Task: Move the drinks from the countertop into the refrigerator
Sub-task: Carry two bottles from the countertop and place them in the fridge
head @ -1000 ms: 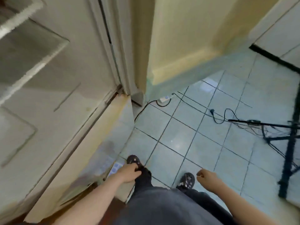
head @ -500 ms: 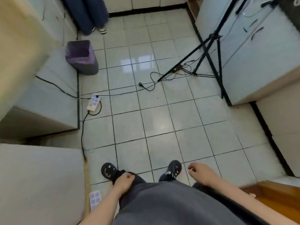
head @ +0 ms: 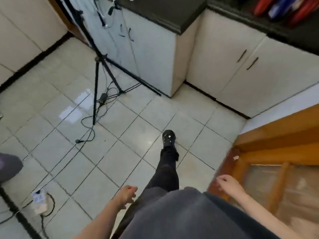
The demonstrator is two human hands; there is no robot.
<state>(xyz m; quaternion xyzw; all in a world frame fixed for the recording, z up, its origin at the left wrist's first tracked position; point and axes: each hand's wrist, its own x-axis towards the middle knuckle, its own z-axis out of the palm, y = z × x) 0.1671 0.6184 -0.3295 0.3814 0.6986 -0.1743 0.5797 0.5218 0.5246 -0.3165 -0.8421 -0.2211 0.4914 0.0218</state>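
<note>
Red and blue drink packages show blurred on the dark countertop at the top right, far from both hands. My left hand hangs low at my side with loosely curled fingers and holds nothing. My right hand hangs on the other side, also loosely curled and empty. The refrigerator is out of view.
A black tripod with loose cables stands on the tiled floor ahead left. White cabinets run under the countertop. A wooden door is at my right. A power strip lies low left. My foot steps forward.
The view has swung right, away from the open refrigerator, across the floor to the counter cabinets. Both hands stayed empty at my sides, and one leg has stepped forward.
</note>
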